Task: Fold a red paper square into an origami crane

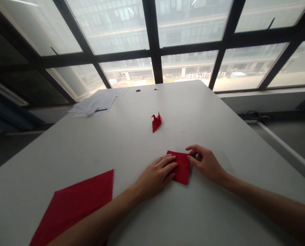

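Note:
A small, folded piece of red paper point(182, 169) lies on the white table in front of me. My left hand point(159, 174) rests flat across its left side, fingers stretched out and covering that part. At the paper's upper right corner is my right hand point(206, 162), its thumb and a bent finger closed at the corner while the index finger arches above. Beyond both hands stands a red origami crane point(157, 123). A larger sheet of red paper point(78, 201) lies at the lower left, partly hidden under my left forearm.
Loose white papers point(98, 102) with a dark pen point(101, 110) on them lie at the table's far left. The white table point(132, 143) narrows towards dark-framed windows point(155, 44). A round dark hole point(137, 90) shows near its far edge.

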Available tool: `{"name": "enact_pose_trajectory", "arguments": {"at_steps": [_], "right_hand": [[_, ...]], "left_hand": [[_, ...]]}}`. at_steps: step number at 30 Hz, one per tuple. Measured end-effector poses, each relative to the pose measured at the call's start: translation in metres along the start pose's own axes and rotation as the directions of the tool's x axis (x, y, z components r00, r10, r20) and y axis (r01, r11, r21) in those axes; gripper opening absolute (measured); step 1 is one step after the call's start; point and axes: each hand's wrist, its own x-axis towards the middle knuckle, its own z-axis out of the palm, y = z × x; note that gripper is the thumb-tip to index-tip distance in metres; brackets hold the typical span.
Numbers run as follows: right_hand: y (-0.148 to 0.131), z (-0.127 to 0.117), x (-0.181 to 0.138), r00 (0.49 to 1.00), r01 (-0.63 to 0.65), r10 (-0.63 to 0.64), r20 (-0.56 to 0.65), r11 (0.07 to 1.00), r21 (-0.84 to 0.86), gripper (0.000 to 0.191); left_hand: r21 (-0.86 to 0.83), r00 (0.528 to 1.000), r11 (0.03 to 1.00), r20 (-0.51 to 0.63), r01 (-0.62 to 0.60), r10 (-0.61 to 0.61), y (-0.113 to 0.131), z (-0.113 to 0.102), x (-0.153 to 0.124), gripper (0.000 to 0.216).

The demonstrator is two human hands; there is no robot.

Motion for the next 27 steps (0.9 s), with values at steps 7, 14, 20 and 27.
{"name": "enact_pose_trajectory", "arguments": {"at_steps": [7, 14, 20, 27], "right_hand": [[-0.004, -0.003, 0.003, 1.000, 0.016, -0.016, 0.001, 0.999, 0.039, 0.017], [-0.004, -0.002, 0.000, 0.999, 0.035, -0.035, 0.003, 0.988, 0.151, 0.016], [-0.012, 0.000, -0.004, 0.987, 0.077, -0.103, 0.122, 0.977, 0.200, 0.013], [-0.008, 0.002, -0.004, 0.989, 0.049, -0.075, 0.128, 0.979, 0.196, 0.014]], "left_hand": [[0.014, 0.999, 0.999, 0.003, 0.034, -0.034, -0.001, 0.001, -0.001, 0.043], [-0.055, 0.988, 0.991, -0.083, 0.123, -0.128, -0.002, -0.001, -0.001, 0.062], [-0.170, 0.963, 0.964, -0.141, 0.206, -0.231, -0.008, -0.001, -0.001, 0.055], [-0.284, 0.957, 0.932, -0.114, 0.226, -0.267, -0.009, -0.004, 0.002, 0.040]]}}
